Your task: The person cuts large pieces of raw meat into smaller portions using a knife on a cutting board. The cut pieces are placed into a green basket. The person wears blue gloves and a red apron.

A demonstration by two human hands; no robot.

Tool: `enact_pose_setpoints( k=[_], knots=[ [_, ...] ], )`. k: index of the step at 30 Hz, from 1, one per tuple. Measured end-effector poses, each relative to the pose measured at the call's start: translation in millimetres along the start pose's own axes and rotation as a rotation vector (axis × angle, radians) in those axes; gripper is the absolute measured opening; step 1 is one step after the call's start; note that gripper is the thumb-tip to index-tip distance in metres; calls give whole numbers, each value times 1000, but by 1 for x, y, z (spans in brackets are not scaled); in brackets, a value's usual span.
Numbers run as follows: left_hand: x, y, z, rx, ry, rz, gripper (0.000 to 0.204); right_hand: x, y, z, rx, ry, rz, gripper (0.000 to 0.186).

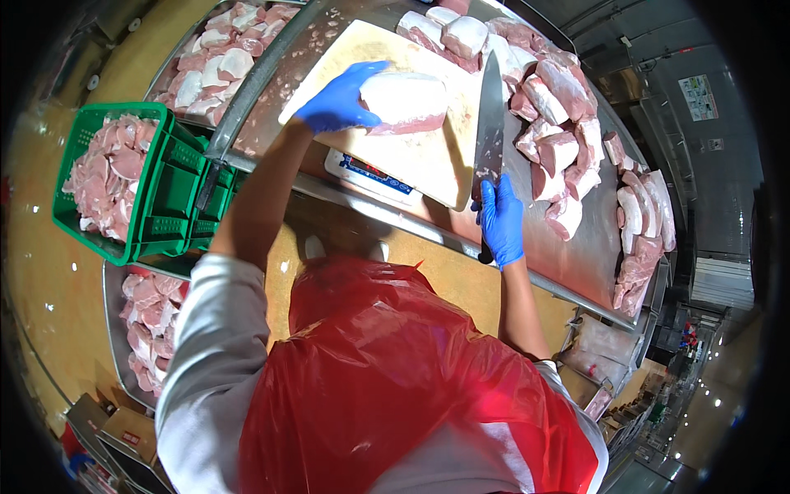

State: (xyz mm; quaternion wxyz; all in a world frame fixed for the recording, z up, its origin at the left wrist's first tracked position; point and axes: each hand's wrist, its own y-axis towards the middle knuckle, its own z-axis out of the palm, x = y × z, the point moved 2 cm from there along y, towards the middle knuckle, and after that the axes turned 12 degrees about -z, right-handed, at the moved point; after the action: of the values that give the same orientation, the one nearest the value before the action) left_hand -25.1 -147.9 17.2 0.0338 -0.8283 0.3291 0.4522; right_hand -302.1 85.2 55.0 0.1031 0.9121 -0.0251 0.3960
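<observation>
A pale block of raw meat [405, 97] with a white fat cap lies on the cutting board [411, 169]. My left hand [339, 100], in a blue glove, rests against the block's left end, thumb and fingers spread around it. In my right hand [501, 221], also blue-gloved, is the dark handle of a large knife [490, 115]. Its broad blade points away from me, along the board's right edge and apart from the block. Small meat scraps cling to the blade.
Many meat pieces [551, 156] are heaped on the metal table [568, 267] at right. A blue-and-white scale [370, 174] shows partly under the board. At left stand a green crate [156, 185] of cut meat and metal bins, one [115, 329] nearer me, both filled with meat.
</observation>
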Motion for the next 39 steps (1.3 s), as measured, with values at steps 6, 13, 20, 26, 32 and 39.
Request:
enact_pose_setpoints(
  k=[6, 13, 20, 26, 32, 39],
  knots=[
    [12, -54, 24, -375, 45, 44, 70, 16, 21, 38, 66, -111, -158, 26],
    [7, -15, 27, -252, -158, -197, 66, 38, 127, 79, -74, 611, -73, 24],
    [-66, -85, 46, -512, 121, -112, 47, 42, 152, 56, -56, 180, -147, 25],
    [-48, -127, 34, -618, -37, -150, 23, 92, 93, 97, 166, -274, -305, 25],
    [-33, -130, 15, -669, -70, -280, 20, 96, 112, 119, 151, -316, -394, 22],
    [-17, -141, -6, -805, -133, -354, 20, 45, -18, 58, 492, -512, -254, 16]
  ],
)
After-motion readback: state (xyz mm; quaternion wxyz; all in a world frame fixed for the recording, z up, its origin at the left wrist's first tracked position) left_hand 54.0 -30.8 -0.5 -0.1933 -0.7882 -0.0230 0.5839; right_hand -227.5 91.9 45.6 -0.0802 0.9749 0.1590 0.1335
